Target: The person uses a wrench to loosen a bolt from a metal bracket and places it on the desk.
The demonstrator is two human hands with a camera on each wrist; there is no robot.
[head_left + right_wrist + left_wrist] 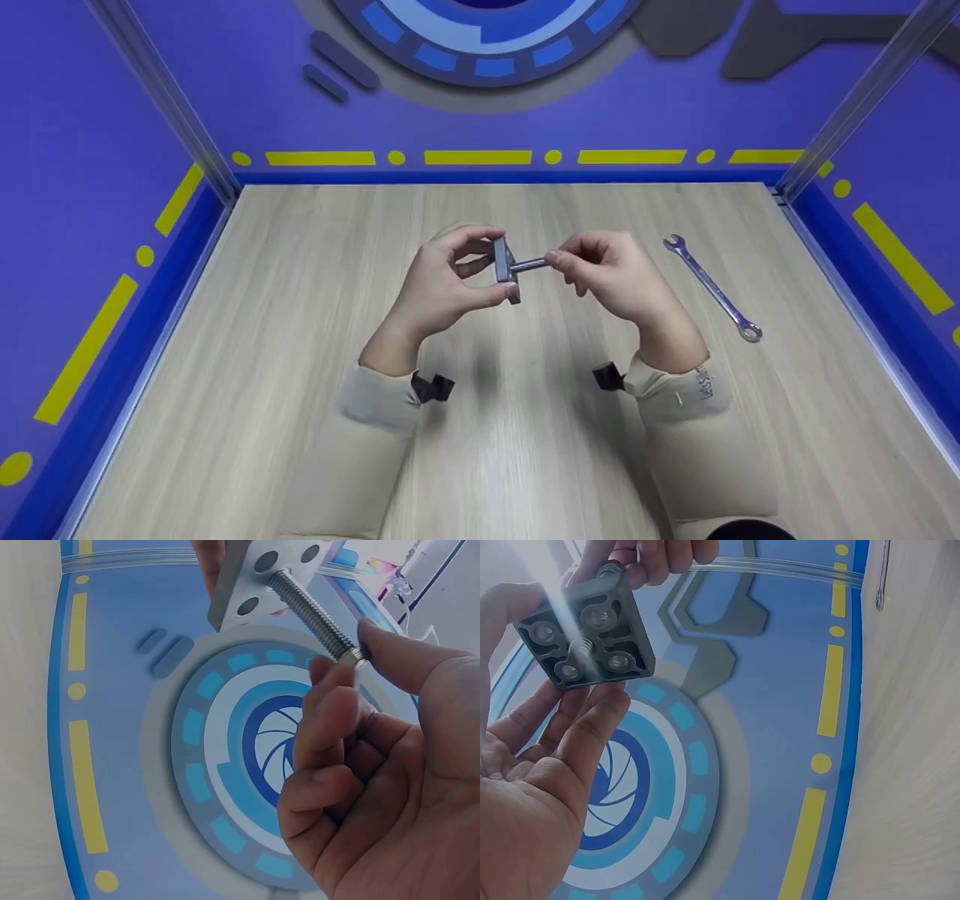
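My left hand [439,283] grips a small square metal plate [501,261] by its edges, thumb below and fingers above, holding it over the table. The left wrist view shows the plate's recessed face [585,667], with round holes near its corners and a threaded tip at its centre. From the plate's flat face, a long threaded bolt [311,611] sticks out at the middle. My right hand [611,276] pinches the bolt's head end between thumb and fingertips. The head is partly hidden by those fingers.
A combination wrench [711,286] lies on the wooden table [262,337], to the right of my right hand. Blue panels [480,135] with yellow marks stand at the back and both sides. Black wrist cameras [433,388] jut from both sleeves.
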